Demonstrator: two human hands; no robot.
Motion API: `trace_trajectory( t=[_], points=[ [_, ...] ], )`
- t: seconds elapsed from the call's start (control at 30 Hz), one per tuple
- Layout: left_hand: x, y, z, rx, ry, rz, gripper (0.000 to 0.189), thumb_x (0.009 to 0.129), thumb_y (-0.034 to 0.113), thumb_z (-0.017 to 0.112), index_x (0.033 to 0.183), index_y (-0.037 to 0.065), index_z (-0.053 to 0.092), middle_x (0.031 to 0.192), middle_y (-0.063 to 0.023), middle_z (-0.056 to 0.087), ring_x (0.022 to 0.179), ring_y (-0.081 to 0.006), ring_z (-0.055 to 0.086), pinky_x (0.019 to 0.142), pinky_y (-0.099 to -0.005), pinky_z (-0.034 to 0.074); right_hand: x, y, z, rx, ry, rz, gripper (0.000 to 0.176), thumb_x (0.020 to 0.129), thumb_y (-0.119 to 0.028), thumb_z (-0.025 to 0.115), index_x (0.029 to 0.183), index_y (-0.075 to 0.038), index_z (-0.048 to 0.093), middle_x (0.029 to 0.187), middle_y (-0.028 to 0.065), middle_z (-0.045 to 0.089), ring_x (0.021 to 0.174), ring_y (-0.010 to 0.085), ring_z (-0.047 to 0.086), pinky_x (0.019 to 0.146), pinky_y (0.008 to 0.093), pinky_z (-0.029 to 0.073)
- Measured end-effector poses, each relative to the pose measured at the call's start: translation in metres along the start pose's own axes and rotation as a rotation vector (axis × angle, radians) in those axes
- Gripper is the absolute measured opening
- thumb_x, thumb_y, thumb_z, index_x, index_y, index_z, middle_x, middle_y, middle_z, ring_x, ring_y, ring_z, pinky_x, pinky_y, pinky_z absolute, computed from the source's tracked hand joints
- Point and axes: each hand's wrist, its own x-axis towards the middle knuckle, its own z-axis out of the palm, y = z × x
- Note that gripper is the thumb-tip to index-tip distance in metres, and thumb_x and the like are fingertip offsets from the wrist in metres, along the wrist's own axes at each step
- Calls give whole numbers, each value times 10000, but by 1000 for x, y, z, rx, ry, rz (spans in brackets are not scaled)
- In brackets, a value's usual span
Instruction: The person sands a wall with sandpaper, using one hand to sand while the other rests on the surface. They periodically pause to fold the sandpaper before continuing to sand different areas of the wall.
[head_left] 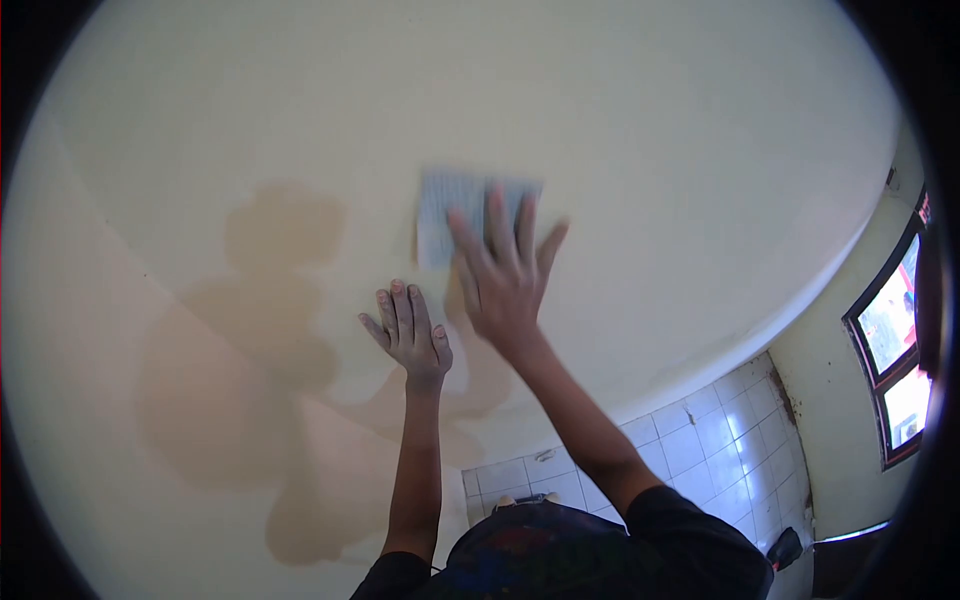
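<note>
A rectangular grey-blue sheet of sandpaper (pixel 437 215), with faint rows of print on its back, lies against the pale wall (pixel 650 130). My right hand (pixel 505 285) is flat over its right and lower part, fingers spread and pressing it to the wall. That hand and the sheet are slightly blurred by motion. Lower and to the left, my left hand (pixel 405 335) rests palm-first on the wall with fingers stretched out, holding nothing. Pale dust covers its fingers. The sandpaper's far face is hidden.
Shadows of my head and arms fall on the wall at left, near an inside corner. White floor tiles (pixel 690 455) lie below right. A dark-framed window (pixel 890 350) stands at far right, with a dark object (pixel 785 548) on the floor near it.
</note>
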Motion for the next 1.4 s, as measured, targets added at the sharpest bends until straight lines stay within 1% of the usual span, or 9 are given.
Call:
trace_trajectory(
  t=[0.17, 0.4, 0.53, 0.7, 0.8, 0.93, 1.13, 1.27, 1.4],
  points=[
    [1, -3, 1, -24, 20, 17, 568, 998, 342, 180, 1395, 0, 398, 1474, -165, 364, 1416, -346, 229, 1142, -558, 8, 59, -13, -20, -12, 156, 15, 503, 889, -323, 560, 1381, -258, 479, 1490, 122, 346, 1368, 432, 273, 1019, 732, 108],
    [-6, -7, 2, -123, 61, 22, 563, 1000, 346, 175, 1386, 16, 418, 1452, -164, 401, 1411, -339, 248, 1146, -551, 20, -182, 30, 59, -41, -205, 22, 437, 899, -312, 543, 1300, -141, 561, 1501, 234, 265, 1399, 490, 112, 1046, 718, -19],
    [-5, -6, 4, -102, 67, 10, 549, 1003, 357, 196, 1363, 39, 462, 1446, -157, 412, 1411, -339, 248, 1144, -552, 15, -65, 16, 34, -38, 35, 99, 440, 905, -314, 530, 1340, -246, 527, 1509, 144, 300, 1405, 439, 172, 1031, 739, 1],
    [-3, -5, 4, -106, 68, -11, 510, 1003, 352, 233, 1337, 81, 507, 1439, -121, 433, 1408, -307, 268, 1147, -543, 17, 78, -11, -22, -51, 205, 74, 492, 910, -250, 511, 1391, -160, 468, 1535, 173, 232, 1421, 438, 109, 1075, 665, -14],
    [-2, -4, -1, -129, 71, -31, 473, 1000, 340, 270, 1323, 115, 532, 1431, -92, 452, 1406, -276, 286, 1150, -531, 22, 18, 3, 8, -77, 146, 76, 458, 894, -269, 535, 1340, -165, 530, 1524, 200, 242, 1412, 459, 120, 1073, 672, 2],
    [0, -1, -4, -154, 35, -34, 438, 995, 320, 307, 1312, 135, 545, 1428, -90, 458, 1404, -279, 290, 1146, -533, 21, -190, 37, 69, -45, -86, 37, 363, 863, -240, 565, 1215, -184, 636, 1485, 213, 318, 1399, 474, 158, 1066, 692, -20],
    [6, 4, -4, -66, 25, 4, 474, 994, 320, 287, 1345, 81, 501, 1465, -125, 397, 1418, -322, 240, 1137, -555, -5, -45, 33, 24, -44, 142, 38, 429, 863, -251, 566, 1287, -310, 582, 1489, 100, 363, 1392, 402, 255, 1051, 714, 22],
    [4, 4, -3, -72, 6, -7, 483, 994, 314, 287, 1366, 63, 467, 1466, -140, 391, 1419, -322, 239, 1137, -554, -8, 79, 1, -30, -13, 253, -37, 339, 866, -216, 587, 1197, -198, 662, 1469, 143, 386, 1400, 408, 234, 1098, 633, -8],
    [10, 8, -9, -175, 18, -47, 510, 991, 313, 290, 1403, 34, 400, 1473, -168, 369, 1422, -324, 229, 1136, -548, -12, 27, 6, -3, 54, 265, 50, 286, 851, -281, 639, 1131, -278, 695, 1429, 86, 454, 1370, 399, 308, 1075, 673, 73]
  ],
)
